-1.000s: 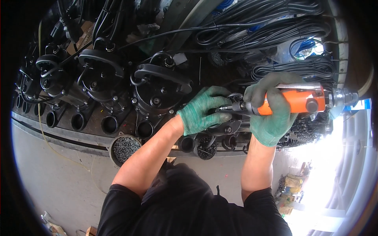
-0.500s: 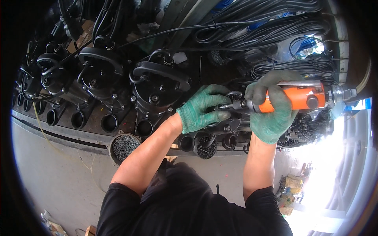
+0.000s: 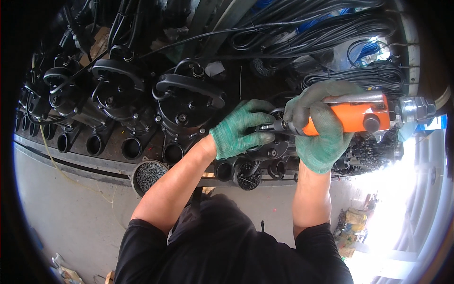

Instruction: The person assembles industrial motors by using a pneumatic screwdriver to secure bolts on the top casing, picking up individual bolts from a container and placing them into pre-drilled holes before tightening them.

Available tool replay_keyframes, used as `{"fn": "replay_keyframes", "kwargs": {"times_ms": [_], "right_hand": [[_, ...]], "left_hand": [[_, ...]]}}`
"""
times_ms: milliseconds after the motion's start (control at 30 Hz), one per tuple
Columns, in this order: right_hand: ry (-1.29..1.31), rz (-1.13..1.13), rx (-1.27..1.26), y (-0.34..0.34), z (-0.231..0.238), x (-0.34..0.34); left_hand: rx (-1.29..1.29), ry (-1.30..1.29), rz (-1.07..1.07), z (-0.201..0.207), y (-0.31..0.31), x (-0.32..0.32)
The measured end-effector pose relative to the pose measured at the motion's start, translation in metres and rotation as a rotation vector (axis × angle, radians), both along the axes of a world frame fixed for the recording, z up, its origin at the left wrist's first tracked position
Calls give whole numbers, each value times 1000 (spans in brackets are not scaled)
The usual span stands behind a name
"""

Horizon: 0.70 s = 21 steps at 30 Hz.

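My right hand (image 3: 324, 130), in a green glove with dark fingers, is wrapped round an orange air screwdriver (image 3: 352, 117) lying sideways, its bit pointing left. The bit's metal tip (image 3: 267, 127) reaches between the thumb and fingers of my left hand (image 3: 242, 130), also gloved. These fingers curl in around the tip; whatever they pinch is hidden. Under both hands sits a black pump (image 3: 273, 152), partly covered. Just left of my left hand stands another black pump (image 3: 187, 106) with a curved handle and a round outlet in front.
More black pumps (image 3: 118, 90) line the bench to the left. Along its front edge hang a bowl of screws (image 3: 150, 171) and a smaller tub of dark fasteners (image 3: 249, 180). Coiled black cables (image 3: 331, 40) lie behind, and a hose fitting (image 3: 416, 110) trails from the screwdriver's right end.
The screwdriver and my right hand have shifted slightly left. My left hand has moved a little left too, staying around the bit's tip.
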State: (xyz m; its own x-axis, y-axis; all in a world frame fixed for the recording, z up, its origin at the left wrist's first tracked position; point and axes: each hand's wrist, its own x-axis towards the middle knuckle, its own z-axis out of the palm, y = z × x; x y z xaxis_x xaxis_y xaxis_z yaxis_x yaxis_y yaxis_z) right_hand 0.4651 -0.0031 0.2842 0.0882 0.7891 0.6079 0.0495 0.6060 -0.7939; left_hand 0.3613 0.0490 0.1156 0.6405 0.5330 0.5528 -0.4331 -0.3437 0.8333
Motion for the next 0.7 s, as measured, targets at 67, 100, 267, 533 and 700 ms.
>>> {"fn": "replay_keyframes", "kwargs": {"times_ms": [67,100,267,533,700], "right_hand": [[-19,-2,-34,1,0,2],[-29,-3,-52,1,0,4],[-65,15,-73,1,-1,5],[-89,164,-168,2,9,21],[-83,210,-88,4,10,29]], "left_hand": [[-11,-3,-9,1,0,-1],[-18,-4,-14,1,0,-1],[-15,6,-22,3,1,-5],[-37,14,10,4,-2,-4],[-147,32,-46,5,-7,0]]}}
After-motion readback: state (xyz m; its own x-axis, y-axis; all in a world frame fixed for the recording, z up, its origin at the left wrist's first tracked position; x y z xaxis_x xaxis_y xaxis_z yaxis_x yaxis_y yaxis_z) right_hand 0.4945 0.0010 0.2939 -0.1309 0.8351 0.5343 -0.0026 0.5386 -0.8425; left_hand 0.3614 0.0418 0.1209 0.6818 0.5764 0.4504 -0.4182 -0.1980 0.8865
